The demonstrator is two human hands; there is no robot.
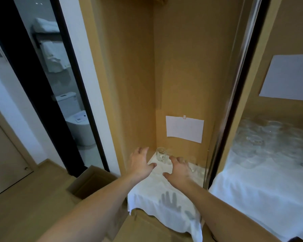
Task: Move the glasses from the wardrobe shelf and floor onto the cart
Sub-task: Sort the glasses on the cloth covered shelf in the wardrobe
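A clear glass (160, 153) stands at the back of a wardrobe shelf covered by a white cloth (166, 187). More glasses (196, 167) stand further right on the cloth, blurred and partly hidden behind my right hand. My left hand (141, 162) hovers with spread fingers just left of the first glass, holding nothing. My right hand (179, 169) is also spread, just right of that glass, empty. Beyond the glass sliding door on the right, several more glasses (262, 135) sit on white cloth. The cart is out of view.
Wooden wardrobe walls enclose the shelf on the left and back, with a white paper sheet (184, 128) stuck on the back wall. The sliding door frame (222, 140) stands close on the right. An open cardboard box (90, 182) sits on the floor at left, by a bathroom doorway.
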